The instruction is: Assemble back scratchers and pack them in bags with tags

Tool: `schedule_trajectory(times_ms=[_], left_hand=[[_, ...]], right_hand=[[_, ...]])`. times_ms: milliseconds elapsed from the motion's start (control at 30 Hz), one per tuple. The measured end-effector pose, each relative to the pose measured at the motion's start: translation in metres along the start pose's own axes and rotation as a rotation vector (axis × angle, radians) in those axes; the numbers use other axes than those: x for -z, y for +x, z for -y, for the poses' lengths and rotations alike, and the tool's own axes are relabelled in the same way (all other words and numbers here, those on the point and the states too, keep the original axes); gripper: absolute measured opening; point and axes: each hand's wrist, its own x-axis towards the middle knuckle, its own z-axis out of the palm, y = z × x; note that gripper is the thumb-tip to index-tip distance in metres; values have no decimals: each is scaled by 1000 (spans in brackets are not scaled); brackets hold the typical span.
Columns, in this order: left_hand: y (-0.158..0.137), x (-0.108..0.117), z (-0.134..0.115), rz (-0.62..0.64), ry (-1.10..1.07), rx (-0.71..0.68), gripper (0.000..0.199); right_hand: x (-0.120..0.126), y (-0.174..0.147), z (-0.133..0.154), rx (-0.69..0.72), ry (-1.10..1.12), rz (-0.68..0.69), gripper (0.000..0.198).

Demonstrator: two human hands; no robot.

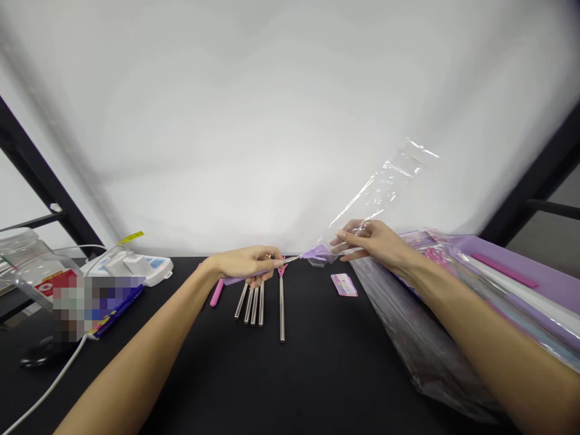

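My left hand (247,263) grips a thin brush with a lilac handle and purple tip (317,252), held level above the black table (290,374). My right hand (371,241) pinches the mouth of a clear plastic sleeve (389,184) that stands up and to the right, with the purple tip at its opening. Below my left hand lie several metal straws (254,304) side by side, with one longer metal rod (281,311) to their right and a pink stick (217,292) to their left.
A small pink card (344,284) lies on the table near my right hand. A stack of clear bags (417,338) and a purple tray (534,284) fill the right side. A white device (131,266), a clear tub (27,266) and a white cable (49,386) sit at the left.
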Motion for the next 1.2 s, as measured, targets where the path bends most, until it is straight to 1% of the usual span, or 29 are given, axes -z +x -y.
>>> schedule_trajectory(times_ms=[100, 233, 300, 433, 567, 700, 867, 967, 1100, 1200], left_hand=[[2, -1, 2, -32, -14, 8, 36], [4, -3, 5, -79, -53, 36, 35], [4, -3, 6, -70, -82, 29, 34], [3, -3, 7, -26, -160, 21, 31], [3, -4, 6, -38, -211, 4, 29], [5, -4, 7, -53, -188, -15, 28], [6, -4, 8, -45, -206, -25, 27], [6, -5, 7, -41, -229, -18, 26], [7, -7, 8, -32, -258, -44, 25], [8, -9, 8, -30, -255, -56, 29]], right_hand=[[-3, 1, -2, -17, 33, -22, 42], [-8, 2, -4, 15, 40, -7, 42], [-9, 2, -3, 49, 11, -15, 42], [-11, -2, 1, 129, -69, -84, 42], [-13, -6, 2, 113, -42, -101, 38], [-11, -4, 0, 137, -15, -104, 36], [-6, -6, 4, 134, -48, -62, 32], [-9, -6, 5, 115, 1, -57, 31], [-16, -6, 3, 70, 176, -79, 35], [-18, -7, 3, 59, 239, -18, 38]])
